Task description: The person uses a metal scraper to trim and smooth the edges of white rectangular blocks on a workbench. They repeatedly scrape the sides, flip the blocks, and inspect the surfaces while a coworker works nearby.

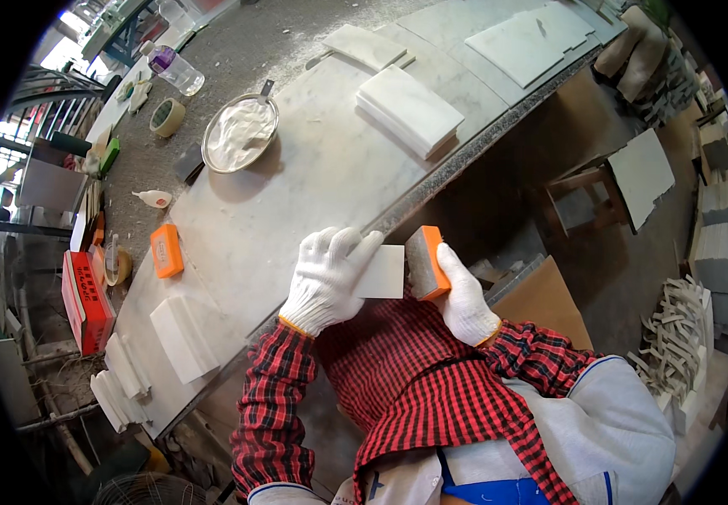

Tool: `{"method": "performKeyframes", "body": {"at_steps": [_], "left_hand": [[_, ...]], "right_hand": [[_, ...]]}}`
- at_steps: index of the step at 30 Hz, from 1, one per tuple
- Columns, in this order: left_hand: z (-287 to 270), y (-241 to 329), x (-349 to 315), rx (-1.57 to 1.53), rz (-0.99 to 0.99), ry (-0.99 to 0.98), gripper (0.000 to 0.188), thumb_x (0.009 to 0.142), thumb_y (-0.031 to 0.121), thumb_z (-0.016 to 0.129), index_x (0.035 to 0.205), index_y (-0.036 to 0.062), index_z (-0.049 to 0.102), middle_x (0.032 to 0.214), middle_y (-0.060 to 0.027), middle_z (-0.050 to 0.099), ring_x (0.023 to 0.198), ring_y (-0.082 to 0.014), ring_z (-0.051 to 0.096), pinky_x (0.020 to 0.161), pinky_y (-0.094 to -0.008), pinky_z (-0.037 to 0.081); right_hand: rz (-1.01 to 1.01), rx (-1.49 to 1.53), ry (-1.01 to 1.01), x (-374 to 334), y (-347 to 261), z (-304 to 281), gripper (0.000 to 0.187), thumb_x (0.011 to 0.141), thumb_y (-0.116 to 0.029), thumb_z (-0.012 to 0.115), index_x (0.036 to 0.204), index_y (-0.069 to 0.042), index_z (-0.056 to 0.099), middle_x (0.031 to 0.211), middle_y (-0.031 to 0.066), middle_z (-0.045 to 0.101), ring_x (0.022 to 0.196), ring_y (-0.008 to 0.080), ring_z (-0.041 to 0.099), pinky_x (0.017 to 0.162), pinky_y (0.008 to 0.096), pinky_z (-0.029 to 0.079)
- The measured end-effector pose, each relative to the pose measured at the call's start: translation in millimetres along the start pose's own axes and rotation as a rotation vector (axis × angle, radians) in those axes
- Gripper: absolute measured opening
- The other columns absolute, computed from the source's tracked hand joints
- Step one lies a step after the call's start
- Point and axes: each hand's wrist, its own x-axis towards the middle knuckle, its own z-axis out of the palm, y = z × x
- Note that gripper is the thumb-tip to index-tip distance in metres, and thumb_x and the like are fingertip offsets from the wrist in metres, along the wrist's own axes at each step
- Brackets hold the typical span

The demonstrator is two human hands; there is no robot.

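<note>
My left hand [328,282], in a white knit glove, is closed on a small white stone tile [385,273] at the near edge of the table. The tile's free end points to the right. My right hand [466,299], gloved alike, grips an orange sanding block [432,262] with a grey abrasive face turned toward the tile. A narrow gap appears between block and tile; I cannot tell for sure whether they touch. Another orange block [166,251] lies flat on the table to the left.
On the marble-topped table [313,151] stand a bowl of white paste [242,133], a stack of white tiles [410,109], a water bottle [173,69], a tape roll [168,117] and more tiles [183,338]. A red box [88,303] is at left. Below the right edge sits a cardboard box [542,305].
</note>
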Motion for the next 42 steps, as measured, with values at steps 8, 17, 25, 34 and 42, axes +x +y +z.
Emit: {"method": "performKeyframes", "body": {"at_steps": [8,17,25,34,42], "left_hand": [[1.5,-3.2,3.6,-0.064,-0.033,0.021,0.072,0.069,0.017,0.082,0.139,0.0174,0.067,0.119,-0.0083,0.060,0.116,-0.0349,0.060,0.102,-0.0497,0.047],[3.7,-5.7,3.3,-0.073,-0.039,0.049,0.068,0.069,0.016,0.081,0.136,0.0151,0.068,0.114,-0.0061,0.061,0.112,-0.0323,0.062,0.101,-0.0482,0.048],[-4.8,-6.8,1.6,-0.109,-0.032,-0.019,0.071,0.067,0.015,0.082,0.136,0.0167,0.069,0.117,-0.0051,0.061,0.116,-0.0326,0.062,0.105,-0.0473,0.047],[-10.1,0.7,3.4,-0.173,-0.206,0.160,0.079,0.063,0.018,0.086,0.140,0.0153,0.067,0.127,-0.0128,0.059,0.121,-0.0350,0.060,0.107,-0.0460,0.049],[-23.5,30.2,-27.4,-1.669,-0.519,0.769,0.113,0.069,0.020,0.098,0.164,0.0010,0.039,0.141,-0.0082,0.059,0.130,-0.0232,0.058,0.112,-0.0375,0.050]], "right_hand": [[-0.193,-0.543,0.047,-22.3,1.2,31.6,0.063,0.117,-0.032,0.046,0.167,0.002,0.030,0.162,0.0157,0.046,0.149,0.0237,0.044,0.125,0.0377,0.033],[-0.220,-0.638,0.020,-17.5,3.3,31.7,0.067,0.114,-0.028,0.051,0.166,0.005,0.027,0.164,0.0183,0.041,0.154,0.0261,0.038,0.128,0.0385,0.029],[-0.158,-0.570,0.005,-18.2,-5.6,33.4,0.066,0.115,-0.027,0.050,0.168,0.004,0.026,0.164,0.0150,0.043,0.152,0.0209,0.039,0.127,0.0371,0.031],[0.242,-0.057,0.218,33.5,24.4,-35.9,0.048,0.111,-0.048,0.058,0.149,-0.018,0.054,0.133,0.0025,0.062,0.116,0.0191,0.060,0.098,0.0449,0.052],[-0.475,-1.059,-0.053,5.8,-42.3,2.7,0.063,0.103,-0.030,0.068,0.157,-0.004,0.051,0.146,0.0146,0.060,0.136,0.0287,0.058,0.116,0.0405,0.045]]}}
